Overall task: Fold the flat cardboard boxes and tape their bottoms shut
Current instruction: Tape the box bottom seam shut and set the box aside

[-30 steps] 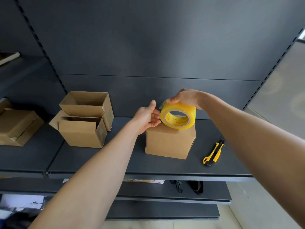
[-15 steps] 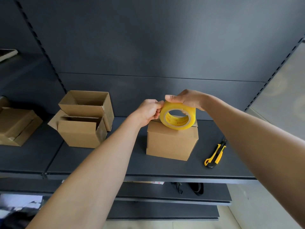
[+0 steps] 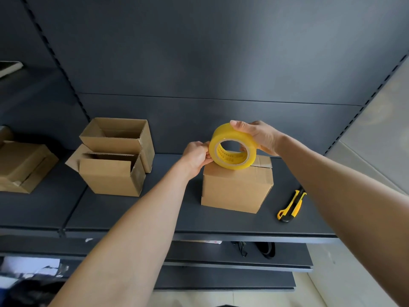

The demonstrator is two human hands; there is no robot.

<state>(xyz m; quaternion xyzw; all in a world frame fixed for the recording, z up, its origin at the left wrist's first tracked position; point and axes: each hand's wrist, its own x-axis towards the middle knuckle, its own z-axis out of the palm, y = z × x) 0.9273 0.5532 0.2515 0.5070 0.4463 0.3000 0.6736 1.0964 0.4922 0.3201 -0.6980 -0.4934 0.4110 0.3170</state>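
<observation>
Tape roll [image 3: 234,161]: yellow, standing on edge, core toward the camera. It rests on top of the closed box [image 3: 236,189], over the box's 10-11 o'clock corner.
Right hand [image 3: 260,136] is clamped on the roll from 1-2 o'clock, thumb across the top and one fingertip showing inside the core.
Left hand [image 3: 197,155] is at the roll's 9 o'clock rim, fingers curled together and pinching the edge. Can't tell if it has a loose tape end or just the roll.
Closed box sits mid-shelf with its flaps down. The roll hides most of its top; the flap seam shows at its 1 o'clock corner.

Around the closed box:
- Utility knife [image 3: 292,204], yellow/black, lies flat on the shelf at 3 o'clock, apart from the box and beside the right forearm.
- Front open box [image 3: 110,180] at 9 o'clock, well apart, flaps up.
- Rear open box [image 3: 119,138] directly behind the front one, touching it, opening toward the camera.
- Far box [image 3: 24,167] further out at 9 o'clock in the next bay, lying askew.

Shelf [image 3: 143,218] is dark grey metal with slotted uprights, and the back panel [image 3: 221,63] is the same grey. Lower shelves [image 3: 221,278] at 6 o'clock hold dark items and paper, too small to identify. Pale wall [image 3: 380,120] at 3 o'clock.
</observation>
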